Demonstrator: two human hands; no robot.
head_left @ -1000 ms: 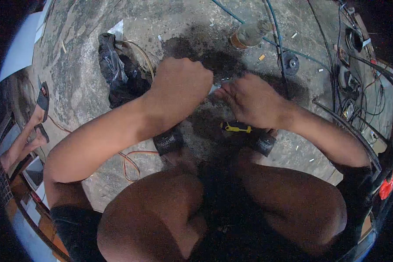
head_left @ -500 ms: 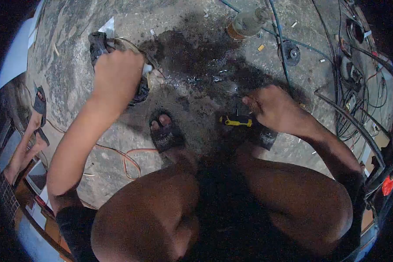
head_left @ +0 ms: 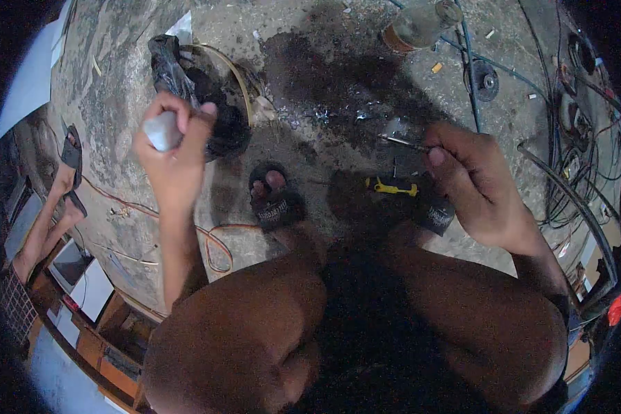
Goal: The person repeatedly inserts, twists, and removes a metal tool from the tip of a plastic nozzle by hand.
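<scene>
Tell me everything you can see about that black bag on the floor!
The black bag looks like thin, shiny plastic, all crumpled and full of folds. Its top part is narrow and bunched up, and its lower part spreads out wider and darker on the concrete floor. A pale, bendy strip curves along its right side. The left hand is in front of some of it, so I can't tell if they touch. I can't see what's inside, either.
</scene>
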